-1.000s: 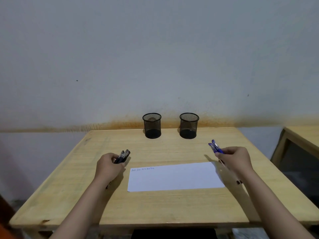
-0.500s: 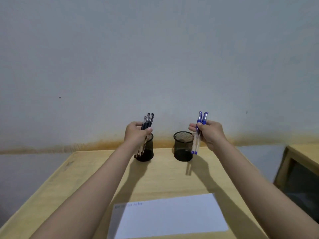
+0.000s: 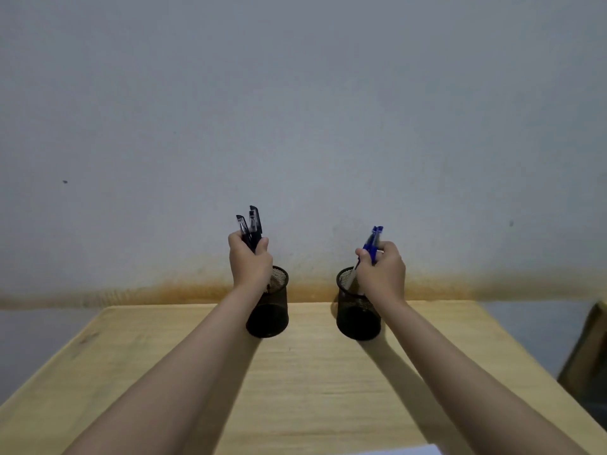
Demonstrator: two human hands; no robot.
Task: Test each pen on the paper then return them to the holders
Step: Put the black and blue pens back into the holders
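Pale wooden counter (image 3: 312, 372) against a stained wall: I have my left hand (image 3: 248, 261) clenched round black pens (image 3: 252, 224) above the left black mesh holder (image 3: 271, 307), my right hand (image 3: 382, 270) lowering blue pens (image 3: 371, 244) tip-first into the right black mesh holder (image 3: 356, 315).

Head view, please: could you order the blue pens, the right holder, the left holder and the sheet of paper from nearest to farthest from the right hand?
1. Blue pens: in the right hand's grip.
2. Right holder: just below that hand.
3. Left holder: across, under the left hand.
4. Paper: bottom edge, near the person.
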